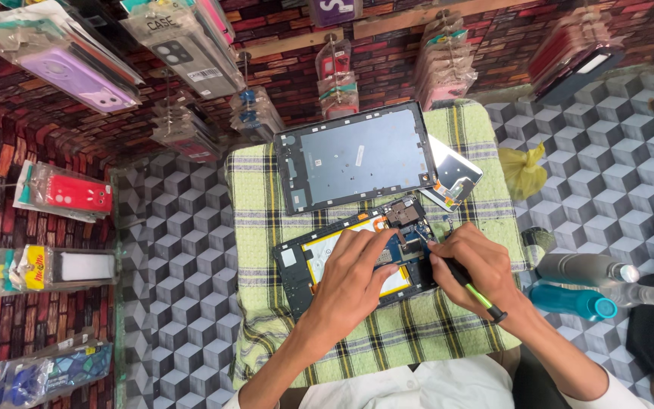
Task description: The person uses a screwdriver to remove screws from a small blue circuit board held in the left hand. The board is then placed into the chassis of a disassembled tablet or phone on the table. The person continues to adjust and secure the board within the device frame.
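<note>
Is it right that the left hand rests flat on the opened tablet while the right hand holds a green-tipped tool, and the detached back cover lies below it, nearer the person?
Not quite. The head view shows the back cover lying above the tablet, farther from the person. The left hand does rest on the tablet, and the right hand does hold the tool.

Both arms reach forward from the bottom, bare from the elbows down, white sleeves near the shoulders. Left hand (357, 269) lies flat, palm down, fingers spread and pointing up and to the right. Right hand (471, 265) sits just beside it, curled tight in a pinch, thumb and fingers squeezed together, knuckles up. Wrists a little bent, fingertips of both hands close together. Forearms make a V shape.
</note>
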